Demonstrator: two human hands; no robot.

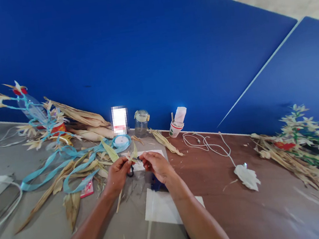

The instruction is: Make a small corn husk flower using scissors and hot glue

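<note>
Head view: two bare hands at work over a grey and brown tabletop. The left hand point(119, 174) pinches a pale husk piece point(135, 152) between thumb and fingertips, its tip pointing up just beyond them. The right hand point(158, 166) is curled close beside it, fingers bent toward the husk piece — whether they grip anything is too small to tell. Below the fingers lies a white sheet point(155, 204), partly covered by the right forearm, with a dark blue object point(157, 182) near its upper edge.

Room on the left is tight: blue ribbon point(42, 176) and loose dry husks point(73, 209) spread close to the left hand. A blue partition point(139, 51) bounds the far edge; a lidded jar point(141, 122) and a paper cup point(175, 129) stand near its foot. To the right, open brown tabletop point(210, 191) — the widest room for moving — extends from the right forearm to a crumpled white piece point(248, 177). Beyond it, a husk bundle point(295, 168) lies near the right side of the view.
</note>
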